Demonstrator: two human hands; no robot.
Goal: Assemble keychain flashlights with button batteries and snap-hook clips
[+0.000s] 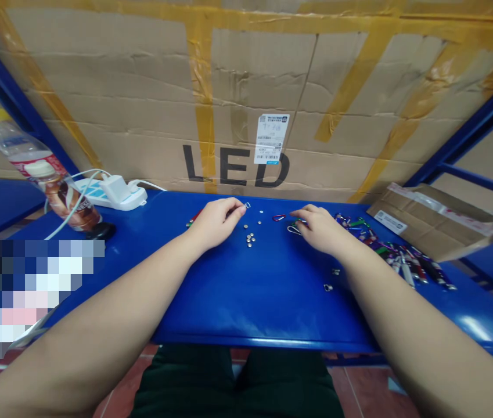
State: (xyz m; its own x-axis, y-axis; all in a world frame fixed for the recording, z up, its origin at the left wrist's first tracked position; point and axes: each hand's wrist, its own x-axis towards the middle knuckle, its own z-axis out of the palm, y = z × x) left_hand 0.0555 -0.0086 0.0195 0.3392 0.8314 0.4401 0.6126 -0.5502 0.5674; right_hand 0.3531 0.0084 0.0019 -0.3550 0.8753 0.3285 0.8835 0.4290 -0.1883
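Hovering over the bench (267,302), your left grip (218,223) sat beside a light, slippery metal ring (247,205), best pinched at its rim; your right grip's (319,228) closure, like the left's, was unclear.

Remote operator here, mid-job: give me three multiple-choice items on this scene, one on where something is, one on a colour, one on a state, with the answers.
1. Where is the heap of multicoloured small metal cylinders relative to the right hand?
A. On the floor
B. To its right, on the blue table
C. Under its palm

2. What colour is the small carabiner clip between the hands?
A. Red
B. Yellow
C. White

3. What state is the white power strip in?
A. Nothing plugged in
B. Standing on end
C. Lying flat with a white plug in it

Answers:
1. B, the heap lies on the table beyond that hand.
2. A, the clip shows red.
3. C, the plug sits in the strip with cables leading away.
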